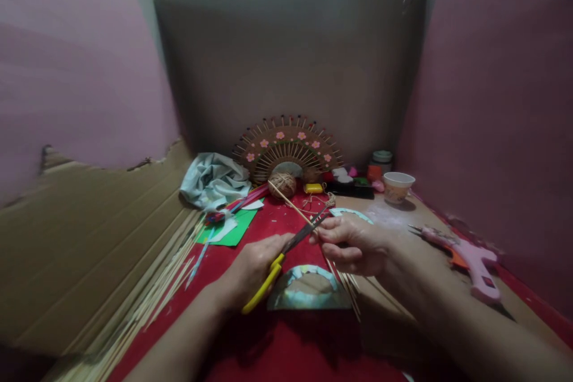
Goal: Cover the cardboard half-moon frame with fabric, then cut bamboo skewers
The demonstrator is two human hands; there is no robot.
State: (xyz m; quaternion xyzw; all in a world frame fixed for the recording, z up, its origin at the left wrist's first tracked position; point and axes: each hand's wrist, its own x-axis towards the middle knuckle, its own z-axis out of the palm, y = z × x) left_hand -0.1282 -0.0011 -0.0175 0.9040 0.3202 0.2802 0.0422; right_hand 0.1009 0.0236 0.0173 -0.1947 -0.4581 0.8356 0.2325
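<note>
My left hand [257,265] is closed round the yellow-handled scissors [274,268], whose dark blades point up and right. A thin wooden stick [290,203] is pinched in the fingers of my right hand [347,242]. It slants up and left, and the blades cross it close to my fingertips. Below the hands lies a half-ring cardboard piece [308,286] with a pale patterned edge. More thin sticks [347,286] lie under my right hand. A second pale curved strip [351,213] shows just beyond it.
A flower-painted stick fan [289,146] stands at the back behind a twine ball [282,185]. Crumpled cloth [215,179], green paper [233,230] and many sticks [156,292] lie left. A paper cup [398,187] and a pink glue gun [470,262] are right. Cardboard [89,250] borders the left.
</note>
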